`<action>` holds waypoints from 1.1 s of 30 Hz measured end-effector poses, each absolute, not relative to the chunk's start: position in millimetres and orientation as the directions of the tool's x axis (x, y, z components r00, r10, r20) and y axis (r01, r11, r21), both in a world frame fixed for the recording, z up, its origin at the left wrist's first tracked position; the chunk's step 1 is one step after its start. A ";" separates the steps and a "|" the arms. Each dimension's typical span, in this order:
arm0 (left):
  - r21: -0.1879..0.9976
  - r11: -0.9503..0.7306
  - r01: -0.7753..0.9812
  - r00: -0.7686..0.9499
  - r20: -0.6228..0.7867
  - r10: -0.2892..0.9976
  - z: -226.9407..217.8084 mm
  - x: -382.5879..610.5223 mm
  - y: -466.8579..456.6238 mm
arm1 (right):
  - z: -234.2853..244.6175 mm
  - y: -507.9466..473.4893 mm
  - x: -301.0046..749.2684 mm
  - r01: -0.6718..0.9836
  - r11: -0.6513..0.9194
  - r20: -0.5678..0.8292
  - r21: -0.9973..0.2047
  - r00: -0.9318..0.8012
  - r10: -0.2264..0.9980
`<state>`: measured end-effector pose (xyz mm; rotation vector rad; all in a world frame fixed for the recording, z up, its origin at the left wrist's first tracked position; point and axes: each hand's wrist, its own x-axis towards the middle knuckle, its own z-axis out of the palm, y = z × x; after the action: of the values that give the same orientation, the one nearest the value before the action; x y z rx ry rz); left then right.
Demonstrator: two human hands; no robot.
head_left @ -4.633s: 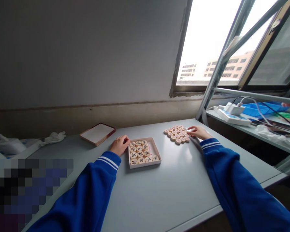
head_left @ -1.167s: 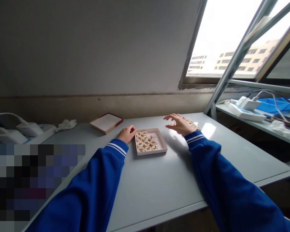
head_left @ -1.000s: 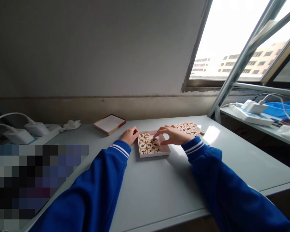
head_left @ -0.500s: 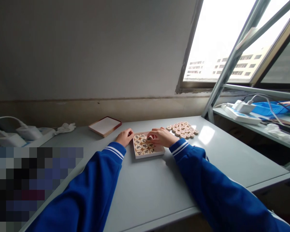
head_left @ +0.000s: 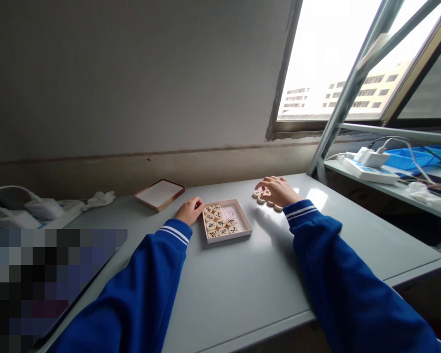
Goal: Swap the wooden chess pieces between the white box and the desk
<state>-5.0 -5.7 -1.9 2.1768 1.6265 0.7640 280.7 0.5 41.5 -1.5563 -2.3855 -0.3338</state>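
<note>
A shallow pale box (head_left: pixel 242 234) lies on the desk, filled along its left and front with round wooden Chinese chess pieces (head_left: pixel 221 224) bearing dark characters. A pink patterned patch shows on its floor at the back right. My left hand (head_left: pixel 189 211) is curled at the box's left rim, fingers closed against it near the back corner. To the right of the box, my right hand (head_left: pixel 279 190) is over a loose group of wooden chess pieces (head_left: pixel 260 199), its fingers bent down and apart. It covers most of that group, and I see no piece in its fingers.
An open box lid (head_left: pixel 159 193) lies behind and left, by the wall. At far left are a power strip with white plugs (head_left: pixel 44 203) and a crumpled tissue (head_left: pixel 101 198). On the right, a metal post (head_left: pixel 338 113) and a shelf holding a blue tray (head_left: pixel 415 158) border the grey desk (head_left: pixel 228 289).
My right hand has left the box and moved right to the loose pieces, uncovering the pink patch in the box. My left hand has stayed at the rim.
</note>
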 end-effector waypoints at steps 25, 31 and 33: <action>0.507 -0.309 0.805 0.214 0.237 0.948 -3.3 -4.4 -4.6 | 29.9 -30.4 200.2 0.681 0.707 0.203 -0.192 -0.677 0.707; 0.519 -0.314 0.795 0.210 0.249 0.945 -2.5 -3.5 -6.8 | 49.6 -25.4 246.5 0.775 0.597 0.293 -0.206 -0.533 0.794; 0.525 -0.307 0.793 0.208 0.241 0.948 -2.4 -3.5 -6.9 | 49.1 -20.4 268.8 0.812 0.552 0.269 -0.187 -0.498 0.824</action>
<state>-3.5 -6.9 -2.4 2.1989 1.6431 0.7669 268.8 -20.4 49.1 -1.3467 -2.4650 0.0510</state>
